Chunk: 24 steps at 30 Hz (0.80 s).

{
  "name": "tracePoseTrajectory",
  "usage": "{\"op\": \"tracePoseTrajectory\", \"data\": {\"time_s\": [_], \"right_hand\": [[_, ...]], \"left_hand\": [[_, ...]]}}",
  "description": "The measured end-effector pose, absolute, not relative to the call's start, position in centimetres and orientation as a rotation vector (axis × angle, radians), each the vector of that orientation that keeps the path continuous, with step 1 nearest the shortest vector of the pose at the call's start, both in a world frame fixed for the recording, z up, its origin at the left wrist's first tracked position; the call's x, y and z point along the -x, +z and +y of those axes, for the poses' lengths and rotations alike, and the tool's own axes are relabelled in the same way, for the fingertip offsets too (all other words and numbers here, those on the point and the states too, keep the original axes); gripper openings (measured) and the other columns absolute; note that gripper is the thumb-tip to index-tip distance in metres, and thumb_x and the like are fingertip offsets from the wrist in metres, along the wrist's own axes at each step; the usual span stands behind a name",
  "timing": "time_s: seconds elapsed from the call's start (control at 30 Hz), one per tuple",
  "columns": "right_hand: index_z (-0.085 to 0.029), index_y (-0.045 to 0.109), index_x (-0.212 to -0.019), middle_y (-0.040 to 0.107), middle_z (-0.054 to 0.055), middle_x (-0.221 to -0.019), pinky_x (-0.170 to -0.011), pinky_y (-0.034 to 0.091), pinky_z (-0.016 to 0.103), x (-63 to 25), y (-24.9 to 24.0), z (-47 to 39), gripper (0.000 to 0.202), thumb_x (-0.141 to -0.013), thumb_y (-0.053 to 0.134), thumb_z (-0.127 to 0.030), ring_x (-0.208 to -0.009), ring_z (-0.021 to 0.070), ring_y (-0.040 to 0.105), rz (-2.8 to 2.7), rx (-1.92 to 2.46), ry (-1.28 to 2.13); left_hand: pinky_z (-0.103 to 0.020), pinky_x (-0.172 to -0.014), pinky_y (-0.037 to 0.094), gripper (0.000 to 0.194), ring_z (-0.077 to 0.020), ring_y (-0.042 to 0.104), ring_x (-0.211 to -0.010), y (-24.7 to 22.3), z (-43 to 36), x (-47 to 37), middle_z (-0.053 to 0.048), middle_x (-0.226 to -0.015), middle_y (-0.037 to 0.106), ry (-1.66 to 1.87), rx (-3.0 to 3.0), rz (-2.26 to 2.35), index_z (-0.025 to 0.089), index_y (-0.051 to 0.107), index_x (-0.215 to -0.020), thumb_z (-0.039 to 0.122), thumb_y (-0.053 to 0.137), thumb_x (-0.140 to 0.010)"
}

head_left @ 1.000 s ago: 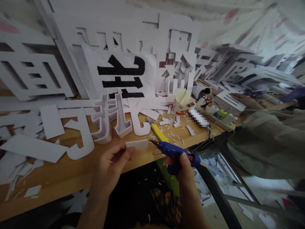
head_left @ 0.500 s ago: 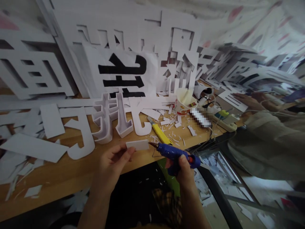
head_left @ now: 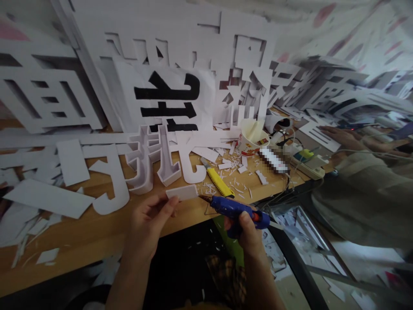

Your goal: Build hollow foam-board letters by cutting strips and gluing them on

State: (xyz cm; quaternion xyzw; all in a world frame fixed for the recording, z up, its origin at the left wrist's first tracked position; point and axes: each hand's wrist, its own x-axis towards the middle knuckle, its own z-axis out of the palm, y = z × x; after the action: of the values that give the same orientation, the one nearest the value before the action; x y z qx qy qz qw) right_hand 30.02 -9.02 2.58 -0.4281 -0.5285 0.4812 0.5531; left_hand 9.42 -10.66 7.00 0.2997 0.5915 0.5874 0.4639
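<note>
Between thumb and fingers, my left hand pinches a small white foam board strip above the table's front edge. My right hand is wrapped round a blue hot glue gun. The gun's nozzle points left, at the strip's right end; whether they touch I cannot tell. Behind the strip, a white raised-edge letter form stands on the table. A flat white cut-out leans beside it. A yellow utility knife lies just past the gun.
A paper cup and a power strip stand at the back right. White offcuts cover the left side. Cut-out panels lean at the back. On the right, another person's hand rests on a white panel.
The strip in my left hand has shifted slightly left and up, tilting a little. The glue gun has moved slightly left with it, nozzle still at the strip's end.
</note>
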Motion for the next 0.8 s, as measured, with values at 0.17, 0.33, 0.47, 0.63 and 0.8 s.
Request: {"op": "tracePoseTrajectory", "data": {"time_s": [0.17,0.33,0.47,0.63,0.8], "right_hand": [[-0.02,0.066,-0.056,0.062,0.003,-0.048,-0.035,0.033,0.024,-29.8,3.1,-8.9,0.049,-0.086,0.058,-0.058,-0.038,0.0158,0.051,-1.301,0.983,1.13],[-0.021,0.069,-0.058,0.065,0.003,-0.052,-0.042,0.037,0.026,-29.6,3.8,-8.7,0.046,-0.088,0.058,-0.055,-0.047,0.0174,0.057,-1.322,0.961,1.098],[-0.022,0.071,-0.062,0.068,0.004,-0.058,-0.051,0.044,0.03,-30.1,3.8,-8.7,0.047,-0.09,0.055,-0.056,-0.054,0.0204,0.062,-1.373,0.952,1.046],[-0.026,0.074,-0.071,0.067,0.004,-0.062,-0.059,0.048,0.034,-30.0,4.0,-9.2,0.044,-0.089,0.056,-0.061,-0.06,0.0234,0.063,-1.5,0.97,0.992],[-0.026,0.07,-0.068,0.064,0.003,-0.064,-0.062,0.043,0.035,-29.1,4.2,-9.6,0.043,-0.088,0.057,-0.062,-0.063,0.024,0.059,-1.567,0.957,0.966]], "left_hand": [[-0.022,-0.057,0.048,0.027,-0.0097,0.055,-0.057,6.6,-10.5,-9.3,0.0,-0.064,0.067,1.482,-0.729,1.43,0.019,0.077,-0.077,0.042,0.084,-0.065],[-0.025,-0.075,0.054,0.026,-0.013,0.064,-0.074,5.7,-10.4,-9.6,-0.001,-0.075,0.073,1.534,-0.653,1.383,0.021,0.079,-0.079,0.043,0.084,-0.065],[-0.032,-0.089,0.055,0.031,-0.0181,0.069,-0.092,4.7,-10.0,-9.5,-0.003,-0.094,0.078,1.538,-0.543,1.376,0.023,0.08,-0.08,0.042,0.089,-0.057],[-0.036,-0.086,0.058,0.03,-0.0213,0.072,-0.089,4.5,-9.6,-9.2,-0.002,-0.083,0.078,1.532,-0.49,1.378,0.024,0.08,-0.078,0.039,0.09,-0.055],[-0.033,-0.083,0.059,0.026,-0.0192,0.073,-0.083,4.9,-9.7,-9.5,-0.002,-0.078,0.078,1.533,-0.497,1.41,0.023,0.08,-0.076,0.036,0.09,-0.055]]}}
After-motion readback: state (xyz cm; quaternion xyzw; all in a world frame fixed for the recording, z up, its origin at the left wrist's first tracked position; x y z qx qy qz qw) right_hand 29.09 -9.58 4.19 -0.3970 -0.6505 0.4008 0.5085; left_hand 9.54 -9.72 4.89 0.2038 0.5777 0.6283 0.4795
